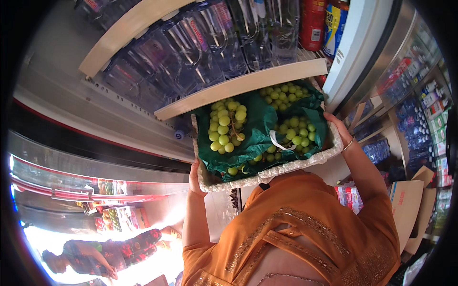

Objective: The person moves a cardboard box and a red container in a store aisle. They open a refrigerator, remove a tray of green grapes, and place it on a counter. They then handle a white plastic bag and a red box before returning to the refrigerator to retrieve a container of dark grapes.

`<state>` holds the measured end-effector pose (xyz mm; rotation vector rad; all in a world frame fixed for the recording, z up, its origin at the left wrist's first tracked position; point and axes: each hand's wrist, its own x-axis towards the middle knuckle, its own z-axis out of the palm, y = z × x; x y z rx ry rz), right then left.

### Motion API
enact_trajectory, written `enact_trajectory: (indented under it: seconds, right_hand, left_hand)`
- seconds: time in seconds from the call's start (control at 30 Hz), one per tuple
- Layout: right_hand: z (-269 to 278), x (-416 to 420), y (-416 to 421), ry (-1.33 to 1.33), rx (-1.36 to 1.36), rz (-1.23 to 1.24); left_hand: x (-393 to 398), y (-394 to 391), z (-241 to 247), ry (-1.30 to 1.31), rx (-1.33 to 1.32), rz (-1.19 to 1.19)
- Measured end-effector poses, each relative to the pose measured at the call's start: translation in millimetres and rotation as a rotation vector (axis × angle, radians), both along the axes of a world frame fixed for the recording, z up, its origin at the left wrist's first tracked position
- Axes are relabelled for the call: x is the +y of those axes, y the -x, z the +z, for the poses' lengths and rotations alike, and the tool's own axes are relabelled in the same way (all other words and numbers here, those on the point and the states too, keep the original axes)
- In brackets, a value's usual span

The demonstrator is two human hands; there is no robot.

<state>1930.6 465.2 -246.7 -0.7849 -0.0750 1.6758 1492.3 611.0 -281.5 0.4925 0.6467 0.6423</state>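
Note:
Between my hands is a white foam box (236, 186) lined with dark green paper (259, 111). Several bunches of green grapes (223, 125) lie in it, partly covered by the paper, and a white strip (281, 141) curves over some of them. My left hand (196, 180) grips the box's left end near the front corner. At the right end, my right hand (339, 129) holds the wall, a bracelet on its wrist. The far part of the box reaches under a cream shelf edge (243, 87) inside a display fridge.
Clear plastic water bottles (193, 46) stand on the shelf above the box, with a red container (313, 25) at their right. The white fridge frame (352, 53) rises close to my right hand. An opened cardboard box (408, 207) is at right. Another person (103, 254) stands at lower left.

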Motion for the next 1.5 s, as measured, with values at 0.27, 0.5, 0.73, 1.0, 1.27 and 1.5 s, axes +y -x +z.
enact_trajectory:
  seconds: [0.27, 0.5, 0.73, 1.0, 1.27, 1.5]
  right_hand:
    - [10, -4, 13, 0.042, 0.041, -0.031]
    - [-6, -12, 1, 0.047, 0.12, -0.038]
    - [-16, -11, -7, 0.052, 0.13, -0.002]
    - [-7, -17, 11, 0.105, 0.078, -0.106]
    - [-19, -30, 19, 0.153, 0.003, -0.249]
    - [-27, -37, 18, 0.132, -0.112, -0.231]
  left_hand:
    - [4, 7, -9, 0.031, -0.026, 0.076]
    - [7, 4, -11, 0.059, -0.008, 0.116]
    - [-10, -7, 16, 0.007, 0.009, 0.138]
    - [3, -7, 12, -0.013, 0.059, 0.121]
    - [20, 3, -22, -0.014, 0.072, 0.147]
    - [29, 5, -29, 0.037, 0.06, 0.124]
